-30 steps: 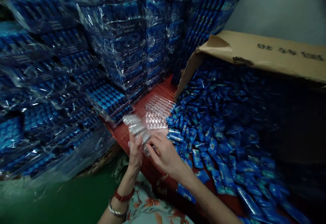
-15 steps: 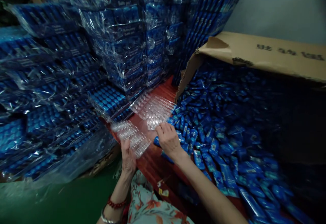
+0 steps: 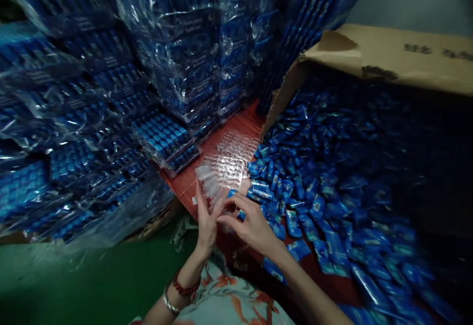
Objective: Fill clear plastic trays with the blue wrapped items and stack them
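Near the red table's front edge, my left hand [image 3: 207, 221] holds a clear plastic tray [image 3: 209, 179], seen tilted and partly blurred, between its thumb and fingers. Close beside it is my right hand [image 3: 251, 219], its thumb and forefinger bent toward each other at the tray's near end; whether they grip anything is too small to tell. Behind them, more clear molded trays [image 3: 234, 160] lie on the red table [image 3: 185, 184]. Small blue packages [image 3: 283, 187] are heaped just right of my right hand.
A large cardboard box [image 3: 340, 49] full of blue packages opens at the right. Plastic-wrapped stacks of blue packs [image 3: 177, 59] rise behind and at the left. One filled pack [image 3: 166, 140] sits at the table's left edge.
My right hand has left the trays on the table and come back beside my left hand. The held tray has turned and is now more edge-on. The view has shifted slightly.
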Available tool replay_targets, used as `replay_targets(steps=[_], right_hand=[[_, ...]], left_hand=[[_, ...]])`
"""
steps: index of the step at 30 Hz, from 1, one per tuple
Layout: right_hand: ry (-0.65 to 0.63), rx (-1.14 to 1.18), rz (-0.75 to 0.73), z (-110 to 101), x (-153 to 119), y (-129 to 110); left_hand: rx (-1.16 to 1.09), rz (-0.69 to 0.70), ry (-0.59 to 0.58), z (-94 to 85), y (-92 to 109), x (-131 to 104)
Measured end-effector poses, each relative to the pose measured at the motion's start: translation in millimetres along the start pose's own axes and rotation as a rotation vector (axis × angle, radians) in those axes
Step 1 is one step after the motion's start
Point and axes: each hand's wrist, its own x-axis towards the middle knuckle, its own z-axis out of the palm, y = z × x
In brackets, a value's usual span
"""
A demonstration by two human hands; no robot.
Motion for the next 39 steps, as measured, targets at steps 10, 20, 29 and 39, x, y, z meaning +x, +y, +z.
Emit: replay_targets(steps=[10, 20, 29, 39], right_hand=[[0.140, 0.000, 0.096, -35.9, -24.1, 0.9], [0.464, -1.107, 0.031, -82.2, 5.2, -1.0], [0.577, -0.303, 0.195, -32.3, -59.2, 42.7], [0.625, 0.172, 0.390, -50.0, -105.2, 55.5]], left_hand=[[-0.281, -0.218, -0.227, 11.9, -3.5, -8.2], [-0.466, -0.295, -0.309, 24.6, 0.8, 3.3], [-0.428, -0.430, -0.552, 35.6, -6.1, -10.6], [0.096, -0.426, -0.460, 43.4, -25.7, -18.0]])
